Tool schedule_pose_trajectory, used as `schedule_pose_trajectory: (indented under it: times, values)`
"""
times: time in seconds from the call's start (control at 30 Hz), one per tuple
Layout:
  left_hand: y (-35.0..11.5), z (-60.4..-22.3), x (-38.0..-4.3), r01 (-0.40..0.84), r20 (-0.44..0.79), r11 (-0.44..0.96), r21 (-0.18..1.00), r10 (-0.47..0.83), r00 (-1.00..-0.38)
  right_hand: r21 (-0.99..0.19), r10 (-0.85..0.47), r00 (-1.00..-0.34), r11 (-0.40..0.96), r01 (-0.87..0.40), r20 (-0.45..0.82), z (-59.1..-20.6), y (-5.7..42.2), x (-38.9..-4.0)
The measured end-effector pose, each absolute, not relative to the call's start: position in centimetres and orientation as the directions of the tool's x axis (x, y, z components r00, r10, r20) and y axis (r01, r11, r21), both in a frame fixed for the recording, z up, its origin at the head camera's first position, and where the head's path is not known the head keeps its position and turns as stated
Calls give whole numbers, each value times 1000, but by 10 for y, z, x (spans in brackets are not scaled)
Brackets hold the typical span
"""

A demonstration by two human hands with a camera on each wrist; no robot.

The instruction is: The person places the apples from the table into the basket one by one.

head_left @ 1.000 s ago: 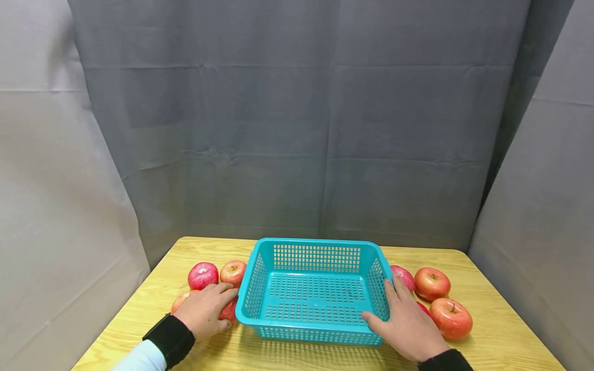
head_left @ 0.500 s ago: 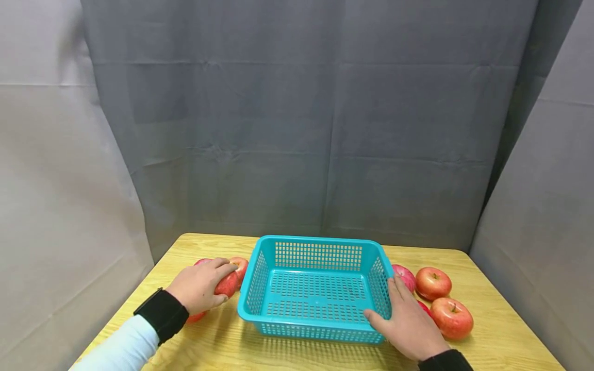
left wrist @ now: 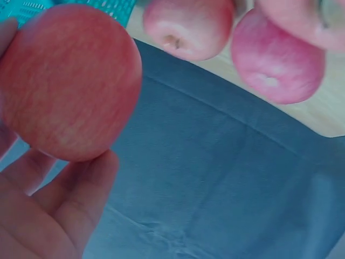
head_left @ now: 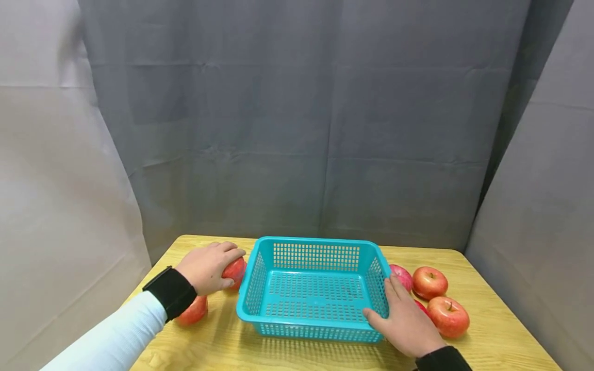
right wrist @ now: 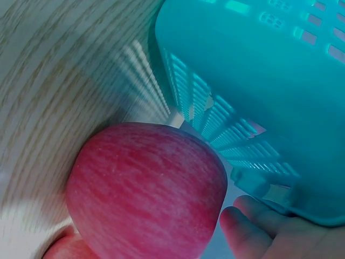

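Observation:
In the head view my left hand (head_left: 211,268) grips a red apple (head_left: 234,272) just left of the teal plastic basket (head_left: 315,332). The left wrist view shows fingers (left wrist: 89,189) under that apple (left wrist: 70,81), raised apart from the others. My right hand (head_left: 408,322) holds the basket's right rim, thumb over the inside and fingers along the wall. Beside those fingers (right wrist: 245,232), a dark red apple (right wrist: 148,189) sits close to the basket wall (right wrist: 259,91) in the right wrist view. The basket holds nothing.
Right of the basket several apples stand together, among them a front apple (head_left: 448,317) and a back one (head_left: 430,282). Another apple (head_left: 192,310) lies under the left wrist. A pink apple (left wrist: 277,59) is near the wooden table's (head_left: 506,330) edge. Grey cloth (head_left: 297,129) hangs behind.
My left hand has moved from the apples beside the basket's front left, up and away toward the back, carrying an apple. The right hand stays on the basket rim.

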State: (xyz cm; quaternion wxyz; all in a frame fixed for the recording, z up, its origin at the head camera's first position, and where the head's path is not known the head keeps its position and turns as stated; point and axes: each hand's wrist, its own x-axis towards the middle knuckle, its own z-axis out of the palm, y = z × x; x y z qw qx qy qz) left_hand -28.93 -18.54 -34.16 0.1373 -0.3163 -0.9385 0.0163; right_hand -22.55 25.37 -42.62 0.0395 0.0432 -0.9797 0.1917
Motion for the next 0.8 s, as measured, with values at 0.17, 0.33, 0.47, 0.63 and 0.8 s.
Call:
schedule_pose_trajectory:
  times: [0.17,0.33,0.47,0.63,0.8]
  values:
    - [-169,-334,-295,588,216,797,-138,604,-768,-375,-71,-993,921,-102,94,-427,253,-226]
    - [-149,-333,-302,634,226,752,-182,659,-717,-370,-60,-994,925,-89,91,-427,254,-225]
    - [-130,-337,-308,675,244,710,-202,704,-667,-371,-50,-994,925,-81,92,-427,254,-225]
    - [-106,-343,-314,703,253,664,-255,747,-614,-374,-46,-995,924,-76,90,-427,253,-225]
    - [-83,-346,-316,726,242,636,-262,771,-589,-385,-34,-995,920,-69,96,-429,251,-224]
